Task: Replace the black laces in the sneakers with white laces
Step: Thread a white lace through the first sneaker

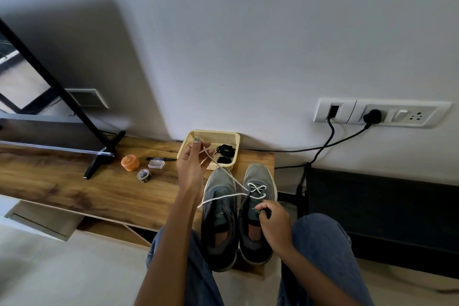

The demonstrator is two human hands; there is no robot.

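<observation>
While I look down from the head camera, the far left shows a black stand planted on the wooden shelf. To its right I see an orange round container, a small roll of tape, a clear little box and a black pen lying on the wood. Next comes my left hand, raised above the shelf, its fingers pinching the white lace and holding it taut. Behind that hand sits a cream basket against the wall, with the black laces bundled inside. The white lace runs down from my fingers across the left sneaker, which carries no lace of its own that I can see, and into the right sneaker, where it crosses through the front eyelets. A loose end trails off the left sneaker's side. Both sneakers stand side by side at the shelf's near edge, toes toward the wall. My right hand grips the right sneaker at its tongue, fingers curled. Farther right, a wall socket holds black plugs, their cables dropping down.
</observation>
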